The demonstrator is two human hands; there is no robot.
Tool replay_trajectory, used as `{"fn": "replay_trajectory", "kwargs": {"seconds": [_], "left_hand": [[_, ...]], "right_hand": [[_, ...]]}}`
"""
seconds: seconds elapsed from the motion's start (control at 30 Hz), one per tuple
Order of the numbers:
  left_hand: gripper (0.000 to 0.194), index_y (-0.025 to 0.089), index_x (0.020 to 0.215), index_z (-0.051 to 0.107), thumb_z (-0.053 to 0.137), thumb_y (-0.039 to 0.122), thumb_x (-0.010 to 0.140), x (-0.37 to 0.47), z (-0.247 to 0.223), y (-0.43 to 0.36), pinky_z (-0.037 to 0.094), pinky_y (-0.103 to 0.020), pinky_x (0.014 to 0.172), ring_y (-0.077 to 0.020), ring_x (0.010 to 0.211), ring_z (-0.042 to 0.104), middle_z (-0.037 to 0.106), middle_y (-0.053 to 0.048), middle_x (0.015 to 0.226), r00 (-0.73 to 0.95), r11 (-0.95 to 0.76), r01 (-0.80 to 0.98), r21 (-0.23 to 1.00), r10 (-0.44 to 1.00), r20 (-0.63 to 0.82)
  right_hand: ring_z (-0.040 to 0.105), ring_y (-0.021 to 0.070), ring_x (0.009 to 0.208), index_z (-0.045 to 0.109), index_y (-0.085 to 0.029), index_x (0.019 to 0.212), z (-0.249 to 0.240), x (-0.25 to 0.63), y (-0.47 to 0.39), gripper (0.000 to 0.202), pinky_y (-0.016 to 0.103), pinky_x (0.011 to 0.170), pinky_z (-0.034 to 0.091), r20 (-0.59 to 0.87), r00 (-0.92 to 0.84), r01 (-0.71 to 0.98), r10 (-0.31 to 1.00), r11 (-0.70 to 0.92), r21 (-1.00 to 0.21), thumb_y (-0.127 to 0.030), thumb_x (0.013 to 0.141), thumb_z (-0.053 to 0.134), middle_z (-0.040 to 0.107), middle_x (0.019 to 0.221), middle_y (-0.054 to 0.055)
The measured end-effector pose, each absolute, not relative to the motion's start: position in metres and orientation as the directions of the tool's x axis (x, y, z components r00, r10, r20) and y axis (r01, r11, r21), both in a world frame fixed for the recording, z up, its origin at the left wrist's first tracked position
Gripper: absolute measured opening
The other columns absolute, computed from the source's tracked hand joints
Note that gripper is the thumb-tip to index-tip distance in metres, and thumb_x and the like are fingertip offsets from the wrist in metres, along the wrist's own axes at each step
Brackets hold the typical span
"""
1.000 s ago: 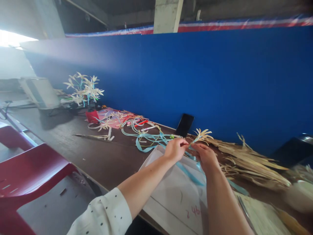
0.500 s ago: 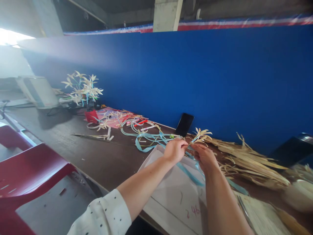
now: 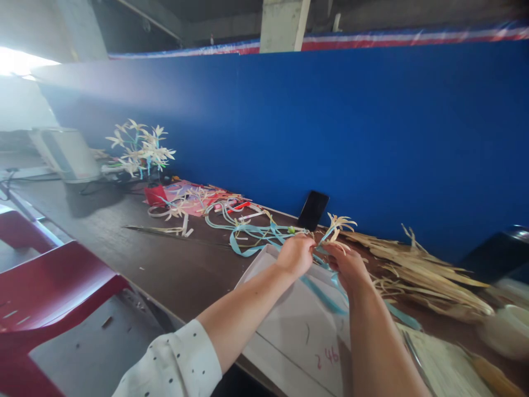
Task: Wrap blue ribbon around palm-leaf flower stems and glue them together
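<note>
A pale straw-like flower (image 3: 339,225) with a light blue stem stands up between my hands, over the far end of a white box lid (image 3: 289,325). My left hand (image 3: 296,255) is closed round the lower end of its stem. Just to the right, my right hand (image 3: 346,266) has its fingers pinched below the petals, at the stem and a light blue ribbon (image 3: 322,295). The ribbon trails down over the lid. The fingertips of both hands are partly hidden.
Blue strips (image 3: 248,251) lie beyond the lid, near a black phone (image 3: 313,210). Dried husks (image 3: 430,270) spread at the right. Farther left are finished flowers (image 3: 144,149), a kettle (image 3: 68,154) and red chairs (image 3: 61,286). A blue partition (image 3: 330,121) runs behind.
The flower has tilted more upright and shifted slightly left. My right fingers have moved a little along the stem; my left hand has hardly moved.
</note>
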State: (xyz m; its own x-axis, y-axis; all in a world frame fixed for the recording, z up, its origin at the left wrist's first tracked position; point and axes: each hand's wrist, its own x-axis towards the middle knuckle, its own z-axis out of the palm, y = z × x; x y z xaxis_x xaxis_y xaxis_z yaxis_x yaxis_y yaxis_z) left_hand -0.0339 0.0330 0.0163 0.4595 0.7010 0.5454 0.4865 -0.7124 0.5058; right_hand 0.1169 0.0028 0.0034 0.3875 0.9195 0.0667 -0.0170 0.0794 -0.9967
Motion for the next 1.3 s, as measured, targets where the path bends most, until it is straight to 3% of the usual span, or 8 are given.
{"fn": "replay_trajectory", "kwargs": {"seconds": [0.23,0.37,0.53,0.93,1.3], "left_hand": [[0.024,0.018,0.088,0.068,0.044,0.019,0.083,-0.032,0.018,0.03,0.045,-0.025,0.076,-0.0167,0.083,0.059,0.065,-0.006,0.086,0.448,-0.694,0.518,0.5,0.718,0.533],[0.025,0.016,0.076,0.067,0.044,0.022,0.084,-0.032,0.021,0.027,0.044,-0.024,0.072,-0.0152,0.078,0.059,0.064,-0.006,0.08,0.428,-0.671,0.548,0.499,0.738,0.522],[0.024,0.019,0.076,0.066,0.045,0.027,0.085,-0.032,0.026,0.024,0.042,-0.023,0.069,-0.0146,0.077,0.059,0.065,-0.004,0.081,0.399,-0.636,0.566,0.525,0.768,0.5],[0.02,0.021,0.084,0.067,0.049,0.03,0.082,-0.032,0.032,0.027,0.041,-0.021,0.066,-0.0136,0.074,0.06,0.068,-0.001,0.08,0.401,-0.548,0.481,0.685,0.832,0.384],[0.02,0.021,0.084,0.066,0.047,0.027,0.082,-0.034,0.025,0.029,0.042,-0.022,0.066,-0.0149,0.076,0.061,0.068,-0.002,0.083,0.418,-0.614,0.53,0.585,0.789,0.45]], "right_hand": [[0.027,0.0059,0.043,0.059,-0.017,0.064,0.001,0.119,0.005,0.026,0.023,0.041,0.017,0.073,0.398,-0.002,0.915,0.081,-0.997,-0.037,0.057,0.074,0.038,0.049,-0.007],[0.028,0.0067,0.043,0.064,-0.015,0.069,0.004,0.117,0.004,0.03,0.023,0.041,0.017,0.051,0.387,-0.014,0.921,0.061,-0.998,-0.04,0.057,0.075,0.037,0.046,-0.006],[0.026,0.0064,0.044,0.065,-0.014,0.069,0.007,0.115,0.002,0.03,0.023,0.041,0.016,0.058,0.366,-0.031,0.929,0.075,-0.997,-0.039,0.056,0.076,0.037,0.046,-0.006],[0.023,0.0061,0.042,0.063,-0.015,0.068,0.005,0.116,0.004,0.032,0.024,0.042,0.013,0.049,0.349,-0.042,0.936,0.068,-0.997,-0.042,0.056,0.077,0.033,0.044,-0.007],[0.025,0.006,0.043,0.064,-0.013,0.071,0.007,0.115,0.004,0.034,0.024,0.042,0.014,0.037,0.36,-0.052,0.932,0.06,-0.997,-0.041,0.055,0.078,0.035,0.045,-0.007]]}}
